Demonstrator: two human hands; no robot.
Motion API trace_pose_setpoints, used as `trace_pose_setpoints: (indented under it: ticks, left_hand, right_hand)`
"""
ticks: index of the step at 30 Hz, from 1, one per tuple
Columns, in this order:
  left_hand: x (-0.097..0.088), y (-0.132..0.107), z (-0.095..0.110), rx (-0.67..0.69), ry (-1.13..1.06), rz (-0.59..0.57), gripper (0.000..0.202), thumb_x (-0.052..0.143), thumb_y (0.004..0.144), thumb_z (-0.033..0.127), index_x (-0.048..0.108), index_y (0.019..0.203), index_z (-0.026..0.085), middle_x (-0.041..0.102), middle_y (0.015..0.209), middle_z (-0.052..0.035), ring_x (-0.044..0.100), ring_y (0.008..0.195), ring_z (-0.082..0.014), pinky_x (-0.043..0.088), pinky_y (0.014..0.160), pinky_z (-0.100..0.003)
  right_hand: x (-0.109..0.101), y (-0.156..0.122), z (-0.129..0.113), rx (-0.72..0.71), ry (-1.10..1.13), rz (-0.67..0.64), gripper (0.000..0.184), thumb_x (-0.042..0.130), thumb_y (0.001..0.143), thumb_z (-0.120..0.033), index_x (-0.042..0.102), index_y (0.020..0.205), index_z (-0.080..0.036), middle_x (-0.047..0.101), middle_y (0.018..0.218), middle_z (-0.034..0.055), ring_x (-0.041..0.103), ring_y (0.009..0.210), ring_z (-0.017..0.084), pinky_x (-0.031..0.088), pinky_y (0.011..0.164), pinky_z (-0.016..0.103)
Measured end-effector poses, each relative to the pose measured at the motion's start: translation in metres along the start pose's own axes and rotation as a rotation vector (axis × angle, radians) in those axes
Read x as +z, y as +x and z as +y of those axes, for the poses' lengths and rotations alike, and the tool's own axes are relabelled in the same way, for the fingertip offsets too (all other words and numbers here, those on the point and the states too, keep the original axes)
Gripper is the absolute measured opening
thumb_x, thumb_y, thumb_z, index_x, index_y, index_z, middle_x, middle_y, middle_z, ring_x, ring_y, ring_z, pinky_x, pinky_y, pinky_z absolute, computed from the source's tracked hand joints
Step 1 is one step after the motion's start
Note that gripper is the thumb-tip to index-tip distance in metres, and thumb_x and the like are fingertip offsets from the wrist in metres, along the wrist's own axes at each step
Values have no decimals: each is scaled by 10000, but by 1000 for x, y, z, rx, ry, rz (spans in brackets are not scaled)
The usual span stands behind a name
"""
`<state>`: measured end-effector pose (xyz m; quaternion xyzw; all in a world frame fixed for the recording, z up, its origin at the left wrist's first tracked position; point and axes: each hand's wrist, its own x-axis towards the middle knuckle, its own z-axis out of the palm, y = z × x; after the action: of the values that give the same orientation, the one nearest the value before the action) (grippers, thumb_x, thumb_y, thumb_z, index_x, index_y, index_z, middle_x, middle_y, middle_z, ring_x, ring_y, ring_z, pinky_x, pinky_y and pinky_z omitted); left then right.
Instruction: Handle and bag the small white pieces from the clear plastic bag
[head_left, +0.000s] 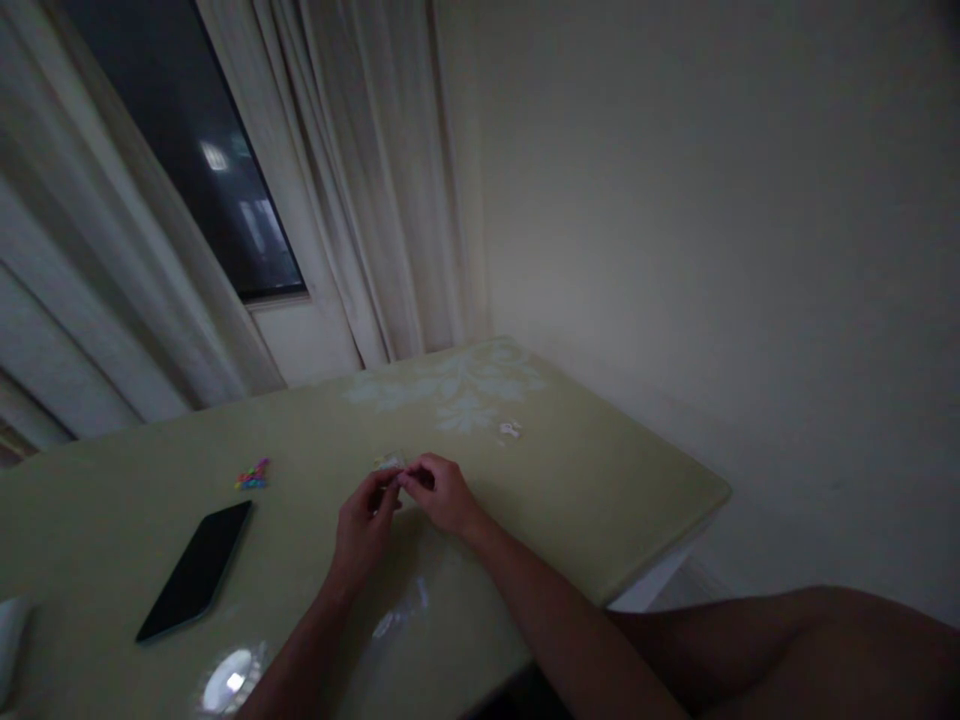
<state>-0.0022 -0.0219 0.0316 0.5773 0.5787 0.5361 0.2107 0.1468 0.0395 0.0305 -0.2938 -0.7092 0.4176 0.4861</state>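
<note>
Over the middle of the table, my left hand (pixel 365 525) and my right hand (pixel 442 493) meet at the fingertips. Both are closed in a pinch around something tiny that I cannot make out. Just behind the fingers lies a small pale, see-through piece (pixel 390 460), partly hidden by them. A little heap of brightly coloured small pieces (pixel 253 474), pink, yellow, green and blue, sits to the left of my hands. Farther back on the right is a small white piece (pixel 510 429) of irregular outline.
A black flat-screened device (pixel 199 570) lies on the yellowish table (pixel 600 480) at left. Near the front are a shiny round thing (pixel 227 680) and a glossy clear patch (pixel 401 612). Curtains (pixel 382 200) and a wall (pixel 712 250) border the table.
</note>
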Motion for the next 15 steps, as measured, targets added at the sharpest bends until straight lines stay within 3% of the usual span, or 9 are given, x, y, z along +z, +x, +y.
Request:
trace_pose_setpoints:
  ticks: [9,15]
  left_hand:
    - [0,-1,4,-11,-26,-9,369,641,925,499,741,1113,198,791,1042,-82,727,844,-222,594,771,-348]
    - [1,-1,5,-15,-16,-7,360,603,941,462,747,1146,204,789,985,-62,681,712,-181,578,711,-319]
  right_hand:
    - [0,0,4,21,29,10,160,713,898,-328,729,885,-169,663,772,1,555,682,132,419,639,244]
    - [1,-1,6,52,46,23,205,696,910,-368,728,891,-166,658,749,-4,544,665,128,416,628,244]
